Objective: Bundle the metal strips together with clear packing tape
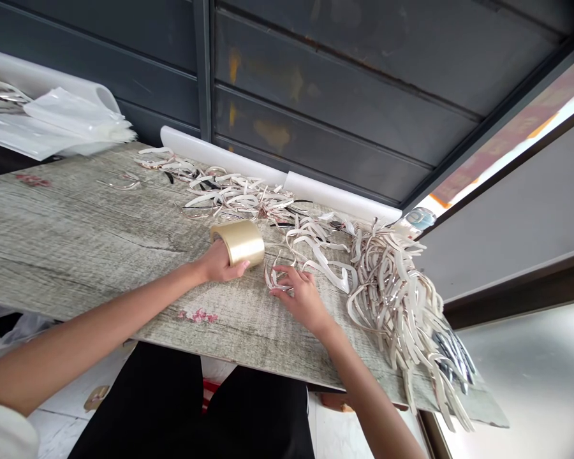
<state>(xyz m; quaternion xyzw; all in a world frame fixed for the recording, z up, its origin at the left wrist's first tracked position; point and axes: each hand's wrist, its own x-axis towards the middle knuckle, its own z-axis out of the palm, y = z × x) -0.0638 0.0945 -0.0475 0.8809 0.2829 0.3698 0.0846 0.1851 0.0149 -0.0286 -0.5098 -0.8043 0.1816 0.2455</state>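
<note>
My left hand [219,262] grips a wide roll of clear yellowish tape [247,242], its fingers inside the core and the thumb along the lower edge. Just to the right, my right hand [300,292] has its fingers closed on a few thin curved strips [270,274] with a silvery shine, low over the table. Behind both hands lies a loose spread of white and rose-metallic curved strips [239,194]. A dense heap of similar strips [387,280] covers the table's right side.
The wood-patterned table [100,236] meets a dark panelled wall. White rolls [224,157] lie along its back edge. Clear plastic bags [71,118] sit at the back left. Some strips hang over the front right edge, beside dark bluish strips [452,354].
</note>
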